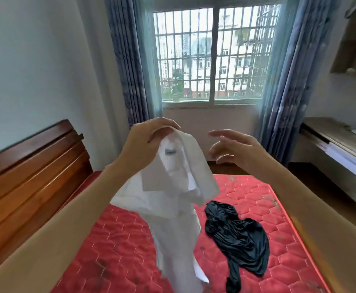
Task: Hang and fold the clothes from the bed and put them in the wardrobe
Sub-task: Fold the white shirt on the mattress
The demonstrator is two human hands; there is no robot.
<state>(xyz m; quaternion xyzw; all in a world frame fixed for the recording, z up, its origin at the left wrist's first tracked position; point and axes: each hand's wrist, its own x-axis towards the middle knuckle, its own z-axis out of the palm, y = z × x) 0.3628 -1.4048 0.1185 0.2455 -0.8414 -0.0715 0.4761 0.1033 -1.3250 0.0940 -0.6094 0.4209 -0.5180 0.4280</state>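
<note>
A white collared shirt hangs in the air over the bed, held up by its collar. My left hand pinches the top of the collar between thumb and fingers. To the right of the shirt, my right hand hovers with fingers spread and loosely bent, touching nothing. A crumpled black garment lies on the red quilted mattress, just right of the hanging shirt. No wardrobe is in view.
A wooden headboard runs along the left of the bed. A barred window with blue curtains faces me. A desk and a wall shelf stand at the right, with wooden floor between desk and bed.
</note>
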